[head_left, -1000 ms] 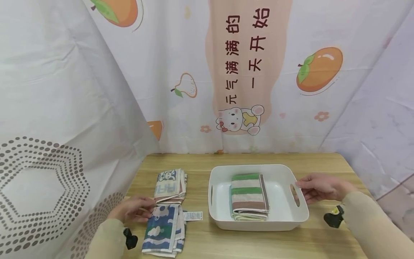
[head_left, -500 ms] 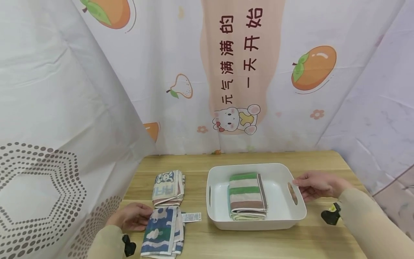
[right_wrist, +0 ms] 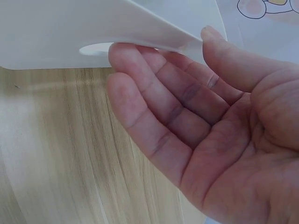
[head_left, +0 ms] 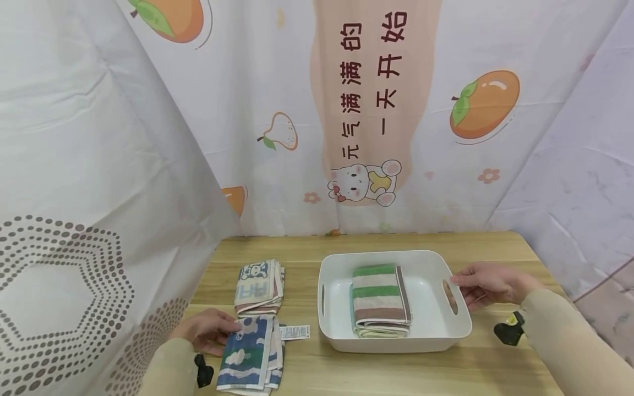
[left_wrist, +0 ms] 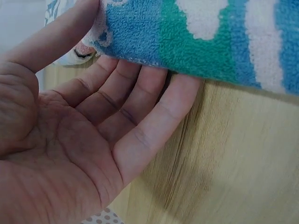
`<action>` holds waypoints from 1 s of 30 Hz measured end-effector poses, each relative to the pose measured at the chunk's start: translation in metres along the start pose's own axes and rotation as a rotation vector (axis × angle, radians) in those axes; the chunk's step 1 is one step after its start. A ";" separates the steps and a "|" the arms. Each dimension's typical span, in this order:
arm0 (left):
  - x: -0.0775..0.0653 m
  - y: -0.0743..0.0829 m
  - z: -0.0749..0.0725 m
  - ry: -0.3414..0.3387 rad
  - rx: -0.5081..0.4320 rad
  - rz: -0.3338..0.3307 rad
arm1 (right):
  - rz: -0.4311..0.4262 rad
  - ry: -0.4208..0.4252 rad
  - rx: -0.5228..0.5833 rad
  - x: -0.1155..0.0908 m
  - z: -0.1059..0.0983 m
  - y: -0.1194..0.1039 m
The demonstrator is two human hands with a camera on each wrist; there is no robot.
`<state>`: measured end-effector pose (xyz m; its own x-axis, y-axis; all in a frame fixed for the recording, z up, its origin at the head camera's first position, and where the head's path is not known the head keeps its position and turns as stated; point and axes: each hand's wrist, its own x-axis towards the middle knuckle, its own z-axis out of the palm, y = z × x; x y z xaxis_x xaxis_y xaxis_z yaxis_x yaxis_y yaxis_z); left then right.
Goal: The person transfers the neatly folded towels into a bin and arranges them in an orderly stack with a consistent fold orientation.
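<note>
In the head view a folded blue-and-green patterned towel [head_left: 245, 352] lies at the front left of the table. My left hand [head_left: 210, 331] is at its left edge, thumb on top. In the left wrist view the fingertips of the left hand [left_wrist: 107, 116] disappear beneath the edge of the towel [left_wrist: 196, 42]. A white plastic basket [head_left: 436, 308] stands right of centre, holding folded towels with a green, white and brown striped towel [head_left: 378, 294] uppermost. My right hand [head_left: 490, 286] holds its right side beside the handle slot. Thumb at the rim, the right hand [right_wrist: 187, 112] has fingers against the outer wall.
Behind the blue towel lies another folded towel [head_left: 259, 289], cream with a cartoon print. A white label [head_left: 295, 332] sticks out to the right of the blue towel. The wooden table [head_left: 307, 368] meets a printed curtain [head_left: 277, 181] at the back; another hangs along the left.
My left hand has moved slightly right onto the blue towel's edge, its thumb now over the top. My right hand stays at the basket's right side; the whole view shifts a little.
</note>
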<state>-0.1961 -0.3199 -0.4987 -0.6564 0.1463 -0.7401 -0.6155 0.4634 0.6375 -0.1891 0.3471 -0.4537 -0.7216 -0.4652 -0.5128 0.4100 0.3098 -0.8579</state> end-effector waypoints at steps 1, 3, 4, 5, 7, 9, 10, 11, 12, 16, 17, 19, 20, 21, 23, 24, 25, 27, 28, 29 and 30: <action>0.000 0.001 0.001 0.000 0.003 -0.007 | 0.000 -0.001 0.000 0.000 0.000 0.000; 0.001 0.003 0.002 0.001 0.005 -0.021 | -0.002 -0.001 0.001 0.000 0.000 0.000; 0.001 0.003 0.002 0.003 0.007 -0.025 | -0.003 -0.003 0.003 0.000 0.000 0.000; 0.001 0.004 0.003 0.004 0.007 -0.029 | -0.004 -0.004 0.004 0.000 0.000 0.000; 0.001 0.004 0.003 0.006 0.007 -0.038 | -0.006 -0.006 0.008 0.000 0.000 0.000; 0.000 0.005 0.004 0.002 0.005 -0.041 | -0.007 -0.009 0.012 0.000 0.000 0.000; 0.001 0.005 0.004 -0.003 0.003 -0.039 | -0.006 -0.010 0.013 0.000 0.000 0.000; 0.001 0.005 0.004 -0.009 0.002 -0.039 | -0.005 -0.011 0.014 0.000 0.000 0.000; 0.001 0.005 0.005 -0.015 -0.001 -0.039 | -0.004 -0.012 0.015 0.000 0.000 0.000; 0.001 0.007 0.006 -0.044 -0.005 -0.034 | -0.007 -0.016 0.015 0.001 -0.001 0.000; 0.001 0.008 0.007 -0.052 -0.006 -0.034 | -0.008 -0.017 0.014 0.001 -0.001 0.000; 0.001 0.008 0.008 -0.067 -0.008 -0.033 | -0.009 -0.020 0.014 0.000 -0.001 0.000; 0.001 0.008 0.009 -0.074 -0.004 -0.030 | -0.009 -0.022 0.015 0.000 -0.001 0.000; 0.001 0.008 0.009 -0.082 -0.003 -0.029 | -0.009 -0.025 0.016 0.000 -0.001 0.000; 0.001 0.007 0.010 -0.096 -0.007 -0.026 | -0.009 -0.023 0.016 0.000 0.000 0.000; 0.001 0.006 0.010 -0.102 -0.007 -0.024 | -0.010 -0.022 0.017 0.000 0.000 0.000; 0.001 0.006 0.011 -0.106 -0.006 -0.021 | -0.010 -0.022 0.017 -0.001 0.001 0.000; 0.002 0.005 0.010 -0.114 -0.009 -0.017 | -0.012 -0.022 0.018 -0.001 0.001 -0.001; 0.002 0.005 0.010 -0.119 -0.014 -0.015 | -0.013 -0.023 0.019 -0.001 0.001 -0.001; 0.002 0.004 0.010 -0.121 -0.015 -0.011 | -0.014 -0.025 0.020 -0.001 0.001 -0.001; 0.002 0.004 0.010 -0.120 -0.014 -0.005 | -0.015 -0.028 0.020 -0.002 0.001 -0.001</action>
<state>-0.1959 -0.3091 -0.5000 -0.5969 0.2485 -0.7629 -0.6249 0.4524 0.6362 -0.1879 0.3466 -0.4520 -0.7119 -0.4928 -0.5004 0.4104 0.2862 -0.8658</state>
